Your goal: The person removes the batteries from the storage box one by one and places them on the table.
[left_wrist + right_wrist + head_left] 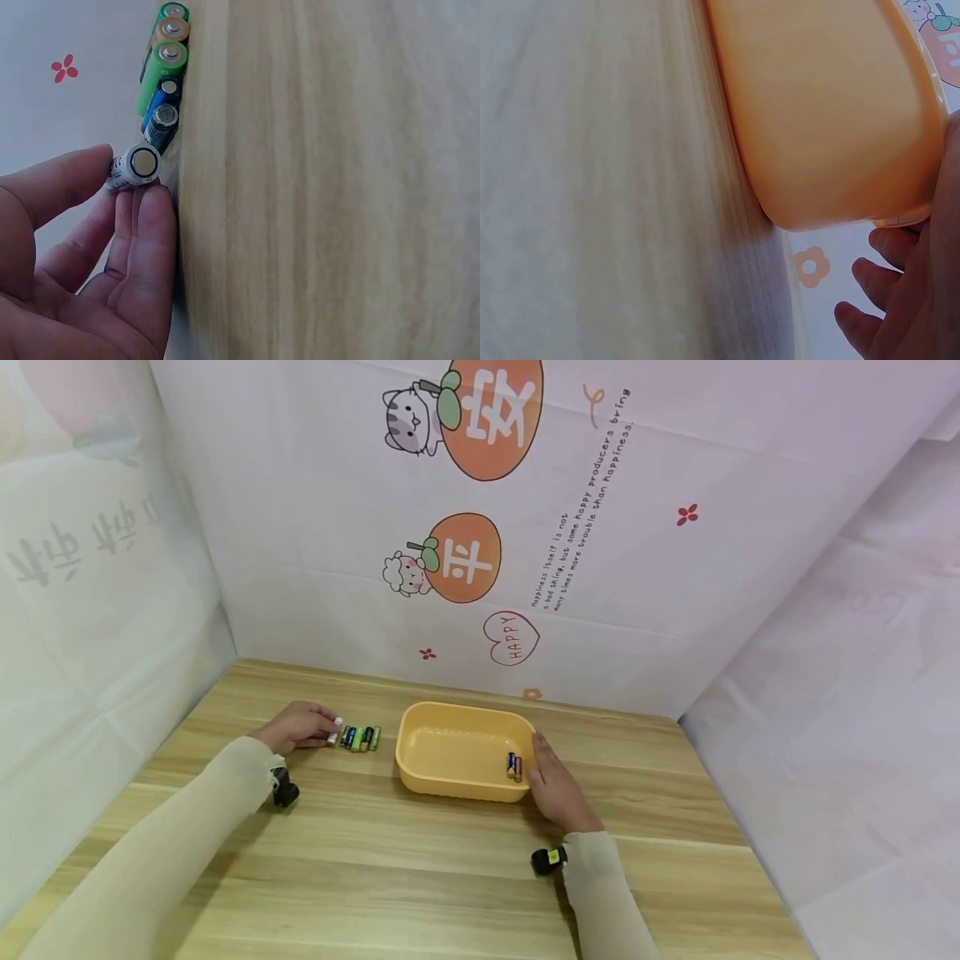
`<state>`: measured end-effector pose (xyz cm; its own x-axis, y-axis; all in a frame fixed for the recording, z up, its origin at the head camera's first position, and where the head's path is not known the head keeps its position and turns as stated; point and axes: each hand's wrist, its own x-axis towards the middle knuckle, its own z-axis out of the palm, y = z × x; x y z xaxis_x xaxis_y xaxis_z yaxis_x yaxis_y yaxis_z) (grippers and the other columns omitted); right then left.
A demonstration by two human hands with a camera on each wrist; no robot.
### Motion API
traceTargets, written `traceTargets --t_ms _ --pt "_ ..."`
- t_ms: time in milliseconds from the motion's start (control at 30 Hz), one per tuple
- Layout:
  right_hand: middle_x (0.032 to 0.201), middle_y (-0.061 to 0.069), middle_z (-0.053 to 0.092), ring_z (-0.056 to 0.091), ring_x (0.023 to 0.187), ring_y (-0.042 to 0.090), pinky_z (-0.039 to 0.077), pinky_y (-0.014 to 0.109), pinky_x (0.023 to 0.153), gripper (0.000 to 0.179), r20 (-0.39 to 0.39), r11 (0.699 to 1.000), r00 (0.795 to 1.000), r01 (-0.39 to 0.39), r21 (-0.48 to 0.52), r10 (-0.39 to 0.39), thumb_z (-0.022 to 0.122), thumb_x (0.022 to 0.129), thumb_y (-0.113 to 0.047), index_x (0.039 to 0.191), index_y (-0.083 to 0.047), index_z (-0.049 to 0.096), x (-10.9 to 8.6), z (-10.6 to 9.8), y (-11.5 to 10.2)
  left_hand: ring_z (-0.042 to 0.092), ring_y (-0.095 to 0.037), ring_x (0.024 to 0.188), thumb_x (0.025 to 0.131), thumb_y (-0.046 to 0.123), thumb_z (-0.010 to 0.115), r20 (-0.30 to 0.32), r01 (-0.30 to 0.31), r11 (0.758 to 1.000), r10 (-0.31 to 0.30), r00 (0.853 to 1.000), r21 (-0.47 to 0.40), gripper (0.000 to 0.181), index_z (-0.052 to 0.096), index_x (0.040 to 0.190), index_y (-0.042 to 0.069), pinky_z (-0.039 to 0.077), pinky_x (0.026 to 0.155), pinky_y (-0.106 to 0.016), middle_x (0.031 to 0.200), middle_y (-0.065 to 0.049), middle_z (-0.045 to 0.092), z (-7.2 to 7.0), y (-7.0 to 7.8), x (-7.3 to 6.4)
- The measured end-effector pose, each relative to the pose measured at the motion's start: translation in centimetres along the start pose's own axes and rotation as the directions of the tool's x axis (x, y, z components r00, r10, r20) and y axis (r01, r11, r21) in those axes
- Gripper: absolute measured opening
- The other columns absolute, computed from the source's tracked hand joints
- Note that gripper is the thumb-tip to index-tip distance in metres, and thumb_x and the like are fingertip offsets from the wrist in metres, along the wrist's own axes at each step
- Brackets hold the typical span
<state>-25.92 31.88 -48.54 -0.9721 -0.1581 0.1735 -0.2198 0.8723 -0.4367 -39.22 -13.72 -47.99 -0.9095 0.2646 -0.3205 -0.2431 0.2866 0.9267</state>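
My left hand (300,727) pinches a white battery (136,165) between thumb and fingers, at the left end of a row of batteries (358,738). In the left wrist view a dark battery (162,124) stands closest to it, then a blue battery (162,99) and a bright green battery (157,75). My right hand (558,785) rests against the right end of a yellow plastic basin (450,787), its fingers fairly straight along the outside. Inside the basin's right end lie a blue battery (511,763) and a reddish battery (518,769), side by side.
Everything stands on a light wood-grain table (390,868). A printed white sheet (315,560) rises behind its far edge, and pale sheets hang at both sides. Each wrist carries a small black camera (284,787).
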Motion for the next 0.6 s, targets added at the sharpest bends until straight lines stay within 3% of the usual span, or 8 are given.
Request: traceTargets --t_ms 167,300,600 --pt "0.16 0.015 0.015 0.016 0.145 0.031 0.02 0.049 0.116 0.056 -0.007 1.0 1.0 0.001 -0.007 -0.002 0.031 0.104 -0.015 0.155 -0.001 0.011 0.0 0.1 0.1 0.065 -0.018 0.087 0.092 0.008 0.066 -0.018 -0.025 0.997 0.027 0.999 0.071 0.038 0.056 0.125 -0.009 0.058 0.075 -0.03 0.111 -0.018 0.065 0.4 0.4 -0.5" --pt "0.16 0.015 0.015 0.016 0.145 0.03 0.019 0.049 0.116 0.057 -0.005 1.0 1.0 0.0 -0.007 0.0 0.03 0.104 -0.016 0.155 -0.002 0.011 0.0 0.2 0.1 0.064 -0.018 0.081 0.091 0.007 0.065 -0.017 -0.064 0.987 0.067 0.998 0.145 0.031 0.06 0.117 -0.011 0.058 0.068 -0.028 0.1 -0.016 0.066 0.7 0.6 -0.8" --pt "0.16 0.014 0.016 0.017 0.145 0.03 0.02 0.049 0.116 0.057 -0.015 1.0 1.0 -0.003 -0.001 0.003 0.031 0.104 -0.018 0.155 -0.003 0.011 0.1 0.3 0.2 0.053 -0.015 0.056 0.091 0.008 0.063 -0.083 -0.051 0.954 0.079 0.993 0.294 0.016 0.069 0.086 -0.006 0.051 0.055 -0.029 0.071 -0.01 0.065 1.1 0.8 0.0"
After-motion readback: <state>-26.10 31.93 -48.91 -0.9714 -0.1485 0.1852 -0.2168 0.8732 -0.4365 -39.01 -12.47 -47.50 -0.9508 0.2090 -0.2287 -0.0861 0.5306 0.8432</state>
